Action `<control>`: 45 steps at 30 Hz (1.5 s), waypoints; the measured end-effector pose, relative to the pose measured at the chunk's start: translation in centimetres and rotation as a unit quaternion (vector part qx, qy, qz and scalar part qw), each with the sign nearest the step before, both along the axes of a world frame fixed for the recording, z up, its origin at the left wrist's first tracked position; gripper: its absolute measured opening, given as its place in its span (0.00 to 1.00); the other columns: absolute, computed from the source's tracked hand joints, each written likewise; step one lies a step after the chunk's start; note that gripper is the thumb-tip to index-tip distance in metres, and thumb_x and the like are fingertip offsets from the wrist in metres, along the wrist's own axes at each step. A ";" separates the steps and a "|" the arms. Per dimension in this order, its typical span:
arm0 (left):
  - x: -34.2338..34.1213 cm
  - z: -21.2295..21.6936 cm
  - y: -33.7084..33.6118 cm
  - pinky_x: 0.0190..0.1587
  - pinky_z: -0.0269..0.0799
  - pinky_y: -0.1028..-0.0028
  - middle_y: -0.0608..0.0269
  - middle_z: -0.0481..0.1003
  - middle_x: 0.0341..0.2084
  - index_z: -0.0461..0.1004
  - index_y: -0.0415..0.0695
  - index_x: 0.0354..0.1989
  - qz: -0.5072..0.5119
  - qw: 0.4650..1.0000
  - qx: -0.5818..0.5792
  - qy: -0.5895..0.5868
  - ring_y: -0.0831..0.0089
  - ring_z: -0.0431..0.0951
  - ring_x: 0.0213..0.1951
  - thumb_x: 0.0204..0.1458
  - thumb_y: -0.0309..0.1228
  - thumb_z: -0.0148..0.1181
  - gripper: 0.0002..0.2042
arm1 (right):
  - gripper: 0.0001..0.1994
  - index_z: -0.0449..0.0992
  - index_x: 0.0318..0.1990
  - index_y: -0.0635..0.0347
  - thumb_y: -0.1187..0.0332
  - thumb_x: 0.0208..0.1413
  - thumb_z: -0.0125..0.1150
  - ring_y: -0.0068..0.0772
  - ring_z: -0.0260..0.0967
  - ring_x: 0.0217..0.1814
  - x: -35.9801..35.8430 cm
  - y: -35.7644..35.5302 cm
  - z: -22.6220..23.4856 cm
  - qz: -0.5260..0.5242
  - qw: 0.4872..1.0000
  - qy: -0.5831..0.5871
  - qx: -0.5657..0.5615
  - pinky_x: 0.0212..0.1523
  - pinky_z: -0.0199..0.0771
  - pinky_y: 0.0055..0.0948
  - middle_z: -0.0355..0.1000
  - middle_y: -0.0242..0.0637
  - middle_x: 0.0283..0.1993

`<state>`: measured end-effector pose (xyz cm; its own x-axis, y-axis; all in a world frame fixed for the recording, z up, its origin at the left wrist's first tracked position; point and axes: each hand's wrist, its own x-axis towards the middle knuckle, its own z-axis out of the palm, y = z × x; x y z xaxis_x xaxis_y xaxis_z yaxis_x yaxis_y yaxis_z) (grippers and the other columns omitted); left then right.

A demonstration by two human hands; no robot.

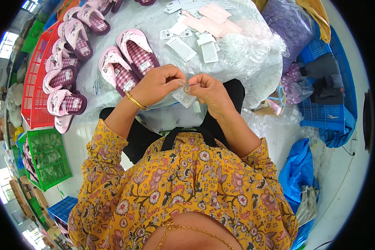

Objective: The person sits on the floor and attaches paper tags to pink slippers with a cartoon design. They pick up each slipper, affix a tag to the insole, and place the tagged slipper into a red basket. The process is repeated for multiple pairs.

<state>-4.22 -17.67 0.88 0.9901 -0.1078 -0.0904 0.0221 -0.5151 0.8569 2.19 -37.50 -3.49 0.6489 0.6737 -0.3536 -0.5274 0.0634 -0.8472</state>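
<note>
From where I stand, the thing being worked on is a white printed hang tag [184, 98], held up over the person's lap just off the near edge of the film-covered tabletop [248, 58]. Work this fine, I'd say, wants a light grip close to the tag's top edge, so the card doesn't crease; one side should act as the steady anchor while the other makes the small movements, with the printed face left uncovered and the fingertips in plain sight. The right hand [210, 92] pinches at the top of the tag, thumb against index finger, the other fingers curled under. The left hand [157, 85] has its thumb and index finger pressed together too, its tips just beside the right's, but whatever sits between them is too small for me to make out. Both wrists are raised, backs of the hands mostly upward, the forearms slanting inward from yellow floral sleeves [106, 141] so that the fingertips nearly meet; a gold bangle [135, 101] circles the left wrist. Just beyond the left hand lies a pair of pink slippers [143, 52] with plaid insoles, and farther off, loose white tags [181, 49] and pink cards [214, 14] are scattered about.
</note>
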 end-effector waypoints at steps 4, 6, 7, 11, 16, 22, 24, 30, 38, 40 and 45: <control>-0.5 -0.4 -0.2 0.37 0.67 0.77 0.67 0.72 0.28 0.74 0.39 0.37 0.008 1.000 -0.008 -0.017 0.79 0.69 0.31 0.58 0.30 0.56 0.06 | 0.14 0.76 0.41 0.62 0.71 0.47 0.72 0.13 0.62 0.27 -0.1 -0.1 -0.2 0.019 0.999 -0.031 -0.014 0.26 0.60 0.17 0.73 0.27 0.31; -0.9 0.2 -0.1 0.36 0.67 0.74 0.64 0.71 0.28 0.74 0.39 0.36 0.016 0.996 0.049 -0.072 0.75 0.70 0.31 0.58 0.30 0.57 0.07 | 0.17 0.76 0.45 0.62 0.70 0.48 0.72 0.13 0.63 0.28 -0.5 -1.0 0.3 0.028 0.991 -0.109 -0.075 0.27 0.64 0.17 0.75 0.29 0.36; -1.1 0.7 0.1 0.36 0.67 0.73 0.63 0.71 0.28 0.74 0.39 0.36 0.017 0.994 0.069 -0.086 0.73 0.71 0.31 0.58 0.30 0.56 0.07 | 0.18 0.75 0.47 0.63 0.70 0.49 0.71 0.13 0.64 0.28 -0.6 -1.5 0.5 0.031 0.983 -0.150 -0.104 0.28 0.66 0.17 0.77 0.31 0.39; -2.0 1.4 0.4 0.36 0.69 0.68 0.58 0.71 0.29 0.74 0.40 0.35 0.007 0.978 0.133 -0.158 0.61 0.73 0.32 0.56 0.30 0.57 0.06 | 0.19 0.74 0.51 0.62 0.70 0.52 0.69 0.14 0.66 0.30 -0.6 -2.5 -0.2 -0.017 0.964 -0.242 -0.112 0.31 0.70 0.18 0.77 0.33 0.45; -2.7 1.3 -0.3 0.36 0.70 0.64 0.56 0.71 0.29 0.73 0.41 0.33 -0.010 0.965 0.157 -0.210 0.56 0.74 0.33 0.55 0.30 0.58 0.05 | 0.09 0.75 0.44 0.64 0.72 0.58 0.64 0.14 0.67 0.30 -2.1 0.4 2.3 0.030 0.986 -0.161 -0.040 0.29 0.68 0.17 0.75 0.29 0.37; -4.6 1.0 2.0 0.40 0.71 0.67 0.58 0.74 0.33 0.76 0.43 0.36 0.021 0.988 0.066 -0.136 0.59 0.75 0.37 0.51 0.29 0.63 0.06 | 0.05 0.76 0.38 0.64 0.73 0.58 0.63 0.17 0.67 0.30 -2.6 2.2 1.7 0.095 0.980 -0.163 -0.066 0.32 0.68 0.19 0.73 0.29 0.33; -4.5 0.9 4.4 0.45 0.71 0.66 0.58 0.75 0.37 0.77 0.43 0.39 0.069 0.958 0.131 -0.246 0.59 0.75 0.41 0.51 0.29 0.64 0.08 | 0.05 0.76 0.37 0.63 0.73 0.57 0.64 0.20 0.68 0.33 -2.9 2.8 2.9 0.120 0.929 -0.340 -0.078 0.34 0.69 0.21 0.73 0.30 0.34; -2.9 1.9 12.4 0.58 0.63 0.61 0.59 0.73 0.51 0.80 0.49 0.40 0.108 0.860 0.370 -0.335 0.58 0.70 0.56 0.51 0.29 0.61 0.09 | 0.04 0.76 0.37 0.61 0.73 0.56 0.64 0.22 0.66 0.38 -1.3 6.5 6.0 0.241 0.868 -0.432 0.041 0.39 0.69 0.24 0.71 0.30 0.37; 0.6 0.0 16.4 0.56 0.66 0.61 0.58 0.71 0.54 0.80 0.49 0.36 0.016 0.857 0.414 -0.307 0.60 0.69 0.56 0.50 0.34 0.60 0.07 | 0.04 0.76 0.37 0.61 0.72 0.59 0.61 0.17 0.64 0.34 1.0 15.7 3.3 0.086 0.973 -0.212 -0.019 0.37 0.67 0.21 0.69 0.26 0.33; 1.0 -0.2 16.2 0.54 0.69 0.62 0.58 0.71 0.54 0.80 0.47 0.33 0.038 0.879 0.389 -0.274 0.60 0.70 0.55 0.50 0.33 0.60 0.07 | 0.04 0.75 0.37 0.62 0.71 0.58 0.61 0.17 0.66 0.31 1.5 17.1 2.0 0.060 0.986 -0.153 -0.022 0.33 0.67 0.22 0.71 0.28 0.31; 1.2 -0.7 16.3 0.47 0.76 0.66 0.57 0.72 0.53 0.81 0.45 0.25 0.079 0.891 0.384 -0.229 0.59 0.72 0.50 0.46 0.30 0.59 0.05 | 0.06 0.76 0.37 0.63 0.70 0.56 0.63 0.26 0.71 0.29 1.2 18.9 0.8 0.026 0.929 -0.316 -0.189 0.33 0.71 0.28 0.76 0.36 0.29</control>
<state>-3.02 -1.38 0.19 0.9395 -0.0444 0.3396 -0.1150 -0.9749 0.1907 3.38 -18.61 -2.65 0.7773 0.6153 -0.1314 0.0884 -0.3135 -0.9455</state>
